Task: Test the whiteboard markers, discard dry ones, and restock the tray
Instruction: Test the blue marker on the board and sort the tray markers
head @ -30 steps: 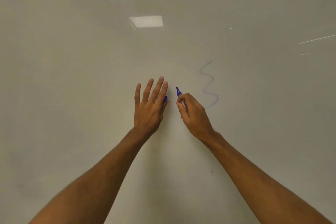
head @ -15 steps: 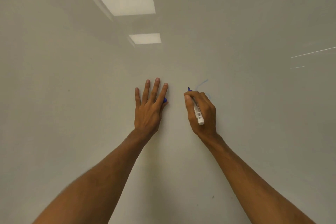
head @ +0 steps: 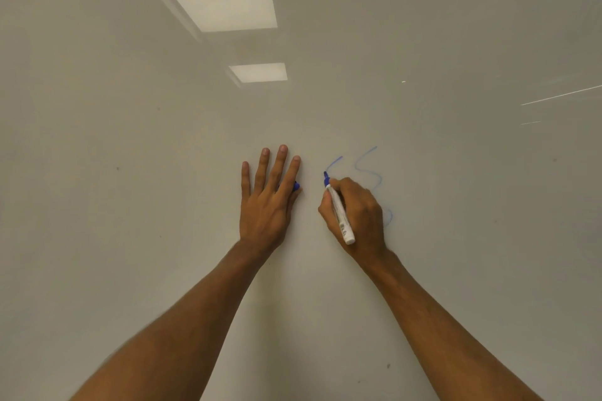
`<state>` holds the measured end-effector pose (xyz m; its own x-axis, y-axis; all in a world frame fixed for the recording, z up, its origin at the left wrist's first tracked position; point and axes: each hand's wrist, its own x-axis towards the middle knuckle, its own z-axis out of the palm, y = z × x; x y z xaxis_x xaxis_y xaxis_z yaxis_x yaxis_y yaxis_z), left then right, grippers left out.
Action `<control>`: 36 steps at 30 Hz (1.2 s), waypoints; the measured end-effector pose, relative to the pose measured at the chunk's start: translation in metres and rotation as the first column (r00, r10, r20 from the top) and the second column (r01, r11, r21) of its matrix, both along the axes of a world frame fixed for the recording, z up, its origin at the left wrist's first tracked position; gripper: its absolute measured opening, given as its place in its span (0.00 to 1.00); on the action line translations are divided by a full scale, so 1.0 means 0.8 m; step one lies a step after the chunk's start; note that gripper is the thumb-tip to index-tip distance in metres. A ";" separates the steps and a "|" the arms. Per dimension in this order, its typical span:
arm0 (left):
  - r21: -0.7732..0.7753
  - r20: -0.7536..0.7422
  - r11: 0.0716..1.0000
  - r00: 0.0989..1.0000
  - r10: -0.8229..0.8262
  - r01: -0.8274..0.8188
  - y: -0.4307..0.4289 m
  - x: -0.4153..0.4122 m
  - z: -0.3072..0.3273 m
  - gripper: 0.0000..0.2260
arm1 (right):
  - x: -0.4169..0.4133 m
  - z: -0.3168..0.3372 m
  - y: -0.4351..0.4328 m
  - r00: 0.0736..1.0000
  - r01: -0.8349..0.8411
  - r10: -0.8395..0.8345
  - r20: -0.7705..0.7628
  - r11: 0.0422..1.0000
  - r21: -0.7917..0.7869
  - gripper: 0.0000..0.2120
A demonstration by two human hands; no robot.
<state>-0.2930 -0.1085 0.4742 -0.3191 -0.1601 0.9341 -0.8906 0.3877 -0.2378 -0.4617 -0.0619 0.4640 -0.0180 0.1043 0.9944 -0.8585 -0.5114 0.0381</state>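
Since a second ago a fresh short blue stroke (head: 335,162) has appeared on the whiteboard (head: 97,205), and in the last half second the right hand (head: 361,215) has come down a little, so more of the older wavy line shows; the left hand (head: 265,205) has kept its place. On the pale, glossy board, up and left of centre, two bright rectangles (head: 221,0) are mirrored, a large one above a small one. Below them the left hand lies flat against the board, its four fingers straight and slightly spread, the thumb hidden beneath. Beside its forefinger a small dark blue piece peeps out, probably the marker's cap (head: 295,186), caught between hand and board; how it is held cannot be made out. Just right of that hand, and apart from it, is the one marker (head: 340,215). It has a white barrel with small dark print near its blunt rear end, and a blue tip that touches the board at the lower end of the short stroke. The right hand is curled round the barrel, with the rear end leaning back over the knuckles. Right of it runs the second blue line (head: 369,172), a pale S-shaped wave partly hidden by the hand. By count: two hands, one marker, one cap, two blue lines, two reflections. Far right, two thin white streaks (head: 560,94) cross the board
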 end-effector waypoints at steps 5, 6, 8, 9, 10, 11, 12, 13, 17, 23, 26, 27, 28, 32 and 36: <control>-0.012 -0.007 1.000 1.000 0.006 -0.006 -0.002 0.000 -0.001 0.23 | -0.009 -0.026 0.007 0.990 -0.005 0.008 0.142 1.000 -0.016 0.06; -0.013 -0.009 1.000 1.000 0.003 -0.003 -0.002 -0.001 -0.001 0.23 | -0.008 -0.031 0.008 0.988 -0.007 0.009 0.156 1.000 -0.012 0.06; -0.019 -0.012 1.000 1.000 -0.005 0.004 -0.002 -0.001 -0.002 0.23 | -0.005 -0.044 0.010 0.995 0.034 -0.033 0.097 0.999 -0.008 0.05; -0.022 -0.014 1.000 1.000 -0.008 0.007 -0.001 -0.001 -0.002 0.23 | -0.006 -0.051 0.010 0.998 0.061 -0.061 0.022 0.998 -0.001 0.05; -0.027 -0.017 1.000 1.000 -0.009 0.009 -0.001 -0.001 -0.002 0.23 | -0.009 -0.058 0.010 0.996 0.075 -0.074 -0.055 0.997 0.011 0.05; -0.030 -0.020 1.000 1.000 -0.011 0.010 -0.001 -0.002 -0.002 0.23 | -0.014 -0.065 0.010 0.992 0.077 -0.074 -0.105 0.997 0.025 0.04; -0.031 -0.022 0.999 1.000 -0.012 0.011 0.000 -0.002 -0.002 0.23 | -0.020 -0.070 0.011 0.990 0.077 -0.071 -0.119 0.996 0.040 0.04; -0.029 -0.023 0.999 1.000 -0.013 0.012 0.000 -0.002 -0.002 0.22 | -0.026 -0.074 0.013 0.992 0.079 -0.073 -0.102 0.995 0.053 0.05; -0.019 -0.032 1.000 0.999 -0.006 0.005 0.005 -0.002 -0.002 0.22 | -0.031 -0.091 0.025 0.995 0.097 -0.098 0.007 0.990 0.103 0.06; 0.023 -0.023 1.000 1.000 0.022 -0.021 0.024 0.003 0.005 0.21 | -0.023 -0.111 0.034 0.962 0.116 -0.070 -0.265 0.980 0.161 0.03; 0.027 -0.017 0.999 0.999 0.036 -0.036 0.032 0.007 -0.013 0.21 | -0.021 -0.114 0.040 0.963 0.121 -0.086 -0.254 0.984 0.128 0.10; 0.023 -0.011 0.999 0.999 0.037 -0.037 0.035 0.009 -0.025 0.21 | -0.022 -0.120 0.039 0.956 0.128 -0.088 -0.278 0.984 0.128 0.12; 0.020 -0.007 0.999 0.999 0.036 -0.036 0.037 0.012 -0.040 0.21 | -0.022 -0.126 0.039 0.948 0.130 -0.081 -0.307 0.981 0.142 0.15; 0.033 0.038 0.999 0.999 0.031 -0.032 0.045 0.019 -0.109 0.21 | -0.016 -0.146 0.042 0.934 0.089 -0.003 -0.358 0.971 0.223 0.16; 0.071 0.072 0.996 0.996 0.053 -0.058 0.054 0.028 -0.164 0.22 | 0.003 -0.162 0.055 0.956 -0.097 0.196 -0.219 0.914 0.394 0.19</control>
